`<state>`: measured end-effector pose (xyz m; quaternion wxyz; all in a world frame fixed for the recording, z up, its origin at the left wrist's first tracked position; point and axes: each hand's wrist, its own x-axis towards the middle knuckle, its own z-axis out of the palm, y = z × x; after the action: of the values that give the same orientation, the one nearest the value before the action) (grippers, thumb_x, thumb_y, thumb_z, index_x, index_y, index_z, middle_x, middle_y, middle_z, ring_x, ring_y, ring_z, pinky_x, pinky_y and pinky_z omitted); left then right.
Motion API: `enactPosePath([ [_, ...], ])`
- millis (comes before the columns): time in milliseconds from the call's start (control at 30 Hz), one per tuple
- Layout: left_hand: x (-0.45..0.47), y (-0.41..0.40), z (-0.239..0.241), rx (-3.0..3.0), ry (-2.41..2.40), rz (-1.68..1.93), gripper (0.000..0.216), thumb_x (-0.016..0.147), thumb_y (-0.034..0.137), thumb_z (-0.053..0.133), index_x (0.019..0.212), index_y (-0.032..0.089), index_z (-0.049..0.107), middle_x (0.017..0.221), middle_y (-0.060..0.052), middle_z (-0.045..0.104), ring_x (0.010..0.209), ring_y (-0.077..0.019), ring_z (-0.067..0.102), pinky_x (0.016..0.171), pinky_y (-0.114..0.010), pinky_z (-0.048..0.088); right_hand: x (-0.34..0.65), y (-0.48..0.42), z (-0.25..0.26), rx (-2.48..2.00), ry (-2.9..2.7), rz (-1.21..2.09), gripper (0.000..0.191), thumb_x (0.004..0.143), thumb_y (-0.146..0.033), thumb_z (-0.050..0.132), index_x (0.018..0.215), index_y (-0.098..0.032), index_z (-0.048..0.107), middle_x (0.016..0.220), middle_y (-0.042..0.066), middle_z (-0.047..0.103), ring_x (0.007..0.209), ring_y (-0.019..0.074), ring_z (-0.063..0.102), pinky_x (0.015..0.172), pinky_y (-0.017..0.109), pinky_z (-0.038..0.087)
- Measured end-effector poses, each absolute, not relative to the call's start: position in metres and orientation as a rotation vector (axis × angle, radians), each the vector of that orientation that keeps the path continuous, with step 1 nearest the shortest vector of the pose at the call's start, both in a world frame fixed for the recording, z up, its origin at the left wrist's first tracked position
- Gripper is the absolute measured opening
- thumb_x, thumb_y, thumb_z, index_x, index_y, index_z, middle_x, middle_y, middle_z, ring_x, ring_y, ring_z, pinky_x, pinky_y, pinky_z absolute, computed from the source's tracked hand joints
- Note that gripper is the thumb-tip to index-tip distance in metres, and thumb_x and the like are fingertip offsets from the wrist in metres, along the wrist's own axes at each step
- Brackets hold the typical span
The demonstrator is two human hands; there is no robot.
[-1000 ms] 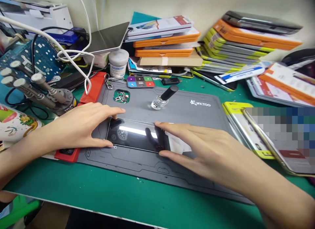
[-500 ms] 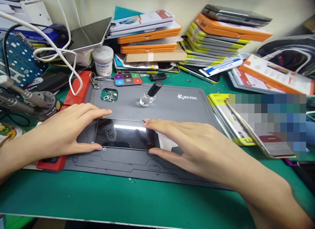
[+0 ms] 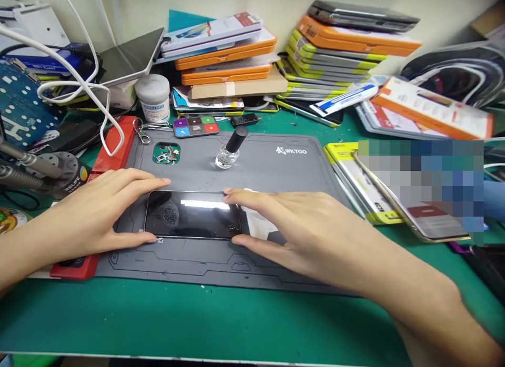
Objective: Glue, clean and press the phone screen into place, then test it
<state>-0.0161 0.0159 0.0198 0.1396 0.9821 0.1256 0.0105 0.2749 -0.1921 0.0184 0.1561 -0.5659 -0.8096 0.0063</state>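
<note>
A black smartphone (image 3: 197,217) lies screen up on the grey work mat (image 3: 268,170), with a bright light streak reflected in its glass. My left hand (image 3: 104,209) spans the phone's left end, thumb at the near edge and fingers at the far edge. At the other end, my right hand (image 3: 292,220) grips the near and far corners between thumb and forefinger. A white sheet (image 3: 258,222) shows partly beneath my right hand. Behind the phone stands a small clear bottle (image 3: 228,155) with a black cap.
Small metal parts lie in a recess (image 3: 166,153) of the mat. Further back are a paste jar (image 3: 153,99), stacked orange cases (image 3: 224,70) and yellow-grey boxes (image 3: 327,67). A yellow battery package (image 3: 351,180) lies right; a metal-armed stand (image 3: 59,170) is left.
The whole view has shifted, so things appear a little further left. Both hands keep their hold at the phone's ends, and the phone stays in place on the mat.
</note>
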Motion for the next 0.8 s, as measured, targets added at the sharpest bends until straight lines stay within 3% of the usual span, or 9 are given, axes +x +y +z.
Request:
enactPosePath([
  [567, -0.0125, 0.01, 0.0273, 2.841, 0.333, 0.015, 0.071, 0.097, 0.062, 0.068, 0.156, 0.029, 0.046, 0.136, -0.011, 0.066, 0.121, -0.0306, 0.064, 0.104, -0.041, 0.05, 0.274, -0.1917, 0.0152, -1.566, -2.314, -0.005, 0.028, 0.105, -0.027, 0.051, 0.13, -0.018, 0.06, 0.112, 0.012, 0.081, 0.073, 0.0286, 0.078, 0.058, 0.04, 0.056],
  [800, -0.0141, 0.0101, 0.0259, 2.845, 0.328, -0.001, 0.073, 0.097, 0.062, 0.069, 0.158, 0.029, 0.044, 0.142, -0.011, 0.063, 0.124, -0.0309, 0.063, 0.104, -0.041, 0.049, 0.2751, -0.1916, 0.0146, -1.566, -2.315, 0.02, 0.03, 0.107, -0.029, 0.049, 0.133, -0.019, 0.059, 0.114, 0.011, 0.081, 0.062, 0.0247, 0.074, 0.057, 0.038, 0.056],
])
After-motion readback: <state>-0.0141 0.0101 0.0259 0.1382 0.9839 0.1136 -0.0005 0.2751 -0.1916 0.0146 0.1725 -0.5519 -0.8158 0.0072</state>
